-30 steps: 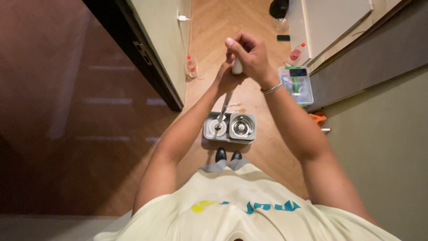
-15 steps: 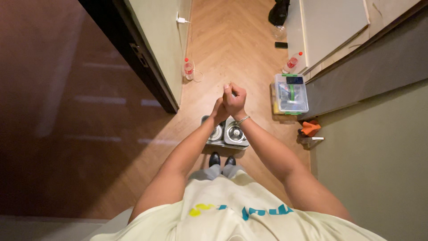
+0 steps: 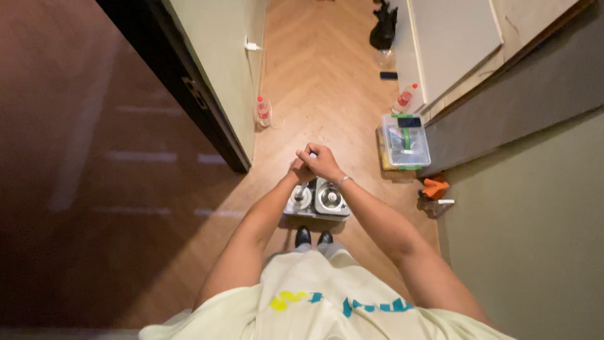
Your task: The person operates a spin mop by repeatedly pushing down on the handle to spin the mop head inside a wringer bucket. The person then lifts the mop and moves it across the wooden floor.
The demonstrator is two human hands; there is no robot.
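My two hands meet in front of me, low over the wooden floor. My right hand (image 3: 323,161) is curled shut, and a sliver of a small white object shows at its fingertips. Pressed against it from the left is my left hand (image 3: 298,171), fingers curled; what it grips is hidden. Directly beneath them a silver metal unit (image 3: 318,201) with two round cups stands on the floor. A thin upright piece rises from its left cup towards my hands. My black shoes (image 3: 313,237) are just behind the unit.
A clear plastic box (image 3: 406,142) with green latches lies on the floor to the right, an orange item (image 3: 435,187) near it. Red-capped bottles stand by the left wall (image 3: 263,112) and by the white panel (image 3: 405,99). A dark door (image 3: 189,94) is left, a black bag (image 3: 384,29) farther off.
My joined hands have come down from high in front of me to just above the silver unit. The view has tilted, so the floor items sit lower in frame.
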